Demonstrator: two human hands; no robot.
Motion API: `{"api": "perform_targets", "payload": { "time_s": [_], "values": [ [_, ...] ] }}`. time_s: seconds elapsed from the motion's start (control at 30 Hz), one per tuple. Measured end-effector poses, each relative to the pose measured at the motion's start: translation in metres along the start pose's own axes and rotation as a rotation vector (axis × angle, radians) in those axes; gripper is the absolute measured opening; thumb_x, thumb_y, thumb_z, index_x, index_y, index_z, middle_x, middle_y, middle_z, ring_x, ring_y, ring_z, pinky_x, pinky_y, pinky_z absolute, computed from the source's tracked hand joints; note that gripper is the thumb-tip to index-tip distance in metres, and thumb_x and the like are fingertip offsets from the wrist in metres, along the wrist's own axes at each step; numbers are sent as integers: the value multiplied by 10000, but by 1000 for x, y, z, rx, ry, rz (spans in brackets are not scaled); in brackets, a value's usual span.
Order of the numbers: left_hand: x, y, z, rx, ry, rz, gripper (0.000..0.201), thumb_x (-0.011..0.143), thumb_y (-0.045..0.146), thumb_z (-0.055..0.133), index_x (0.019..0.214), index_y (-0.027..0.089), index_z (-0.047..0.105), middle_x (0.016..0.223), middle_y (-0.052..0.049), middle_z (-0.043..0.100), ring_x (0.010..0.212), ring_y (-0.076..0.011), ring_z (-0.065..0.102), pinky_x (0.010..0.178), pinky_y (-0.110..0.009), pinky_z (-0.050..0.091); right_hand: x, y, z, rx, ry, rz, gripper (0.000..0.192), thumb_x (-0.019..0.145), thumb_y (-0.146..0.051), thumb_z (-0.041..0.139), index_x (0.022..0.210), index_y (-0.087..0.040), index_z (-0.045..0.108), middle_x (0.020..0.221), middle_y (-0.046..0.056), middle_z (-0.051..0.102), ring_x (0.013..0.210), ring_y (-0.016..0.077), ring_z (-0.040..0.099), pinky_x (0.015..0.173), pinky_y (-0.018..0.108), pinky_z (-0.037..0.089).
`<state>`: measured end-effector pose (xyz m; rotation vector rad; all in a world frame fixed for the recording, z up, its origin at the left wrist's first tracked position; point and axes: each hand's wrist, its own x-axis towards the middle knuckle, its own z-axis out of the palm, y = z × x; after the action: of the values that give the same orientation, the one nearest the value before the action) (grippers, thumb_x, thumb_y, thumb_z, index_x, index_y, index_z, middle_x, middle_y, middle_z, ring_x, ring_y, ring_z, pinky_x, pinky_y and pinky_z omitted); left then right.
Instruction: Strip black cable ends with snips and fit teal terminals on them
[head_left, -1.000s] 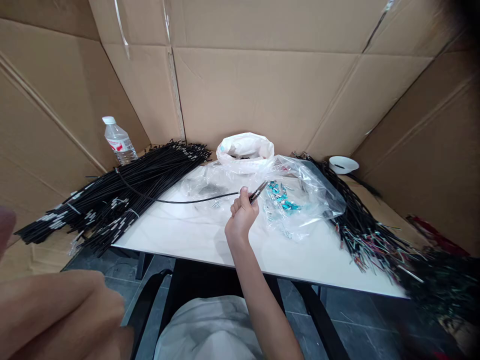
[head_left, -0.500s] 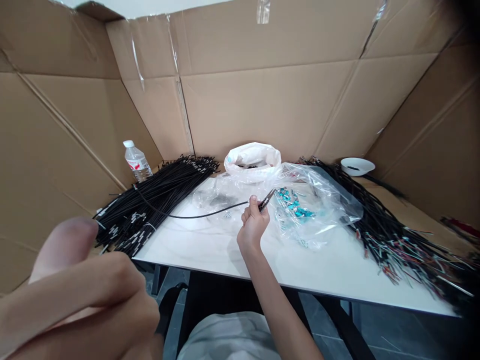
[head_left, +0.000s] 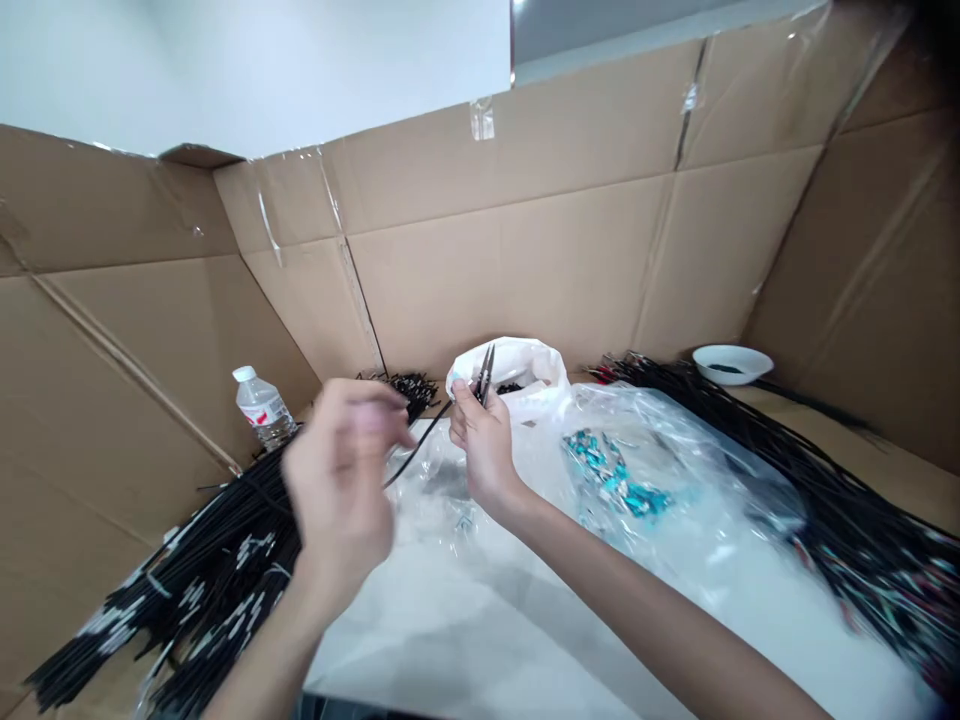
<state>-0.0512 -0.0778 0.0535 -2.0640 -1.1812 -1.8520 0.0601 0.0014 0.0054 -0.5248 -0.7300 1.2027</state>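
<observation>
My right hand (head_left: 484,445) is closed around a small pointed tool with two narrow dark blades (head_left: 486,372), tips upward; whether it is snips or tweezers I cannot make out. A black cable (head_left: 417,450) runs from beside its thumb down to the left. Smeared by motion, my left hand (head_left: 345,480) is raised just left of that cable, fingers bent; whether it holds anything is unclear. Behind the right hand stands a white plastic bag (head_left: 536,375) with small black pieces inside.
Bundled black cables (head_left: 225,580) lie at the left beside a water bottle (head_left: 264,408). Clear plastic bags hold teal and silver pieces (head_left: 619,475) right of centre. More black cables (head_left: 847,500) and a white bowl (head_left: 733,365) are at the right. Cardboard walls (head_left: 510,260) enclose the table (head_left: 465,640).
My left hand has moved from close to the camera at lower left toward the cable and my right hand. The tool now points more upright. The view has tilted upward.
</observation>
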Motion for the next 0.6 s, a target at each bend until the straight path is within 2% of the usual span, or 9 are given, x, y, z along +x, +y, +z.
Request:
{"api": "perform_targets", "payload": {
  "time_s": [0.03, 0.07, 0.13, 0.2, 0.27, 0.33, 0.43, 0.53, 0.6],
  "values": [
    [6, -9, 16, 170, -69, 32, 188, 1019, 391, 522, 938, 241, 601, 857, -33, 684, 759, -229, 639, 643, -370, 535, 2, -5, 1, 42, -42, 30, 525, 715, -531, 826, 776, -242, 392, 551, -132, 292, 456, 49, 218, 423, 203, 168],
    [12, -18, 28, 283, -172, 34, 159, 1020, 359, 521, 975, 233, 607, 928, -44, 699, 841, -246, 648, 698, -381, 530, 4, -10, 2, 77, -63, 50, 533, 699, -508, 850, 766, -237, 396, 551, -131, 307, 463, 45, 229, 429, 194, 188],
    [20, -33, 42, 384, -390, 15, 144, 1027, 326, 509, 1029, 226, 613, 1002, -43, 711, 935, -255, 653, 759, -376, 513, 7, -18, 1, 114, -94, 80, 527, 676, -488, 884, 772, -225, 438, 551, -125, 349, 475, 44, 258, 437, 183, 221],
    [24, -43, 47, 325, -556, -19, 157, 1044, 301, 476, 1042, 232, 617, 989, -22, 716, 925, -230, 666, 760, -341, 497, 10, -25, -2, 120, -126, 102, 511, 692, -496, 885, 779, -218, 466, 551, -116, 388, 480, 48, 288, 445, 182, 251],
    [28, -47, 49, 210, -647, -54, 192, 1058, 274, 437, 1024, 241, 623, 928, 7, 718, 850, -189, 677, 721, -292, 478, 12, -33, -6, 82, -179, 84, 481, 740, -512, 856, 768, -214, 478, 546, -102, 428, 482, 56, 337, 463, 193, 297],
    [30, -48, 51, 143, -655, -66, 233, 1065, 255, 411, 988, 242, 631, 842, 34, 709, 751, -153, 670, 654, -252, 445, 13, -40, -11, -6, -223, 10, 435, 804, -514, 809, 762, -207, 503, 564, -79, 483, 508, 70, 415, 512, 212, 362],
    [31, -47, 55, 141, -573, 18, 242, 1053, 240, 431, 947, 232, 649, 767, 50, 693, 662, -123, 649, 589, -225, 408, 15, -48, -20, -145, -239, -78, 381, 875, -507, 744, 783, -200, 538, 605, -56, 536, 553, 88, 490, 577, 236, 416],
    [29, -46, 56, 123, -511, 129, 256, 1048, 220, 426, 965, 220, 669, 759, 45, 698, 633, -110, 645, 581, -211, 414, 15, -50, -31, -225, -266, -54, 362, 894, -515, 713, 819, -204, 543, 601, -54, 543, 534, 98, 491, 555, 246, 415],
    [27, -46, 55, 127, -510, 180, 261, 1047, 217, 420, 1005, 211, 677, 765, 36, 709, 633, -113, 651, 575, -212, 419, 13, -49, -37, -268, -273, -39, 374, 905, -530, 691, 810, -210, 523, 582, -56, 531, 518, 101, 473, 538, 250, 400]
  ]
}}
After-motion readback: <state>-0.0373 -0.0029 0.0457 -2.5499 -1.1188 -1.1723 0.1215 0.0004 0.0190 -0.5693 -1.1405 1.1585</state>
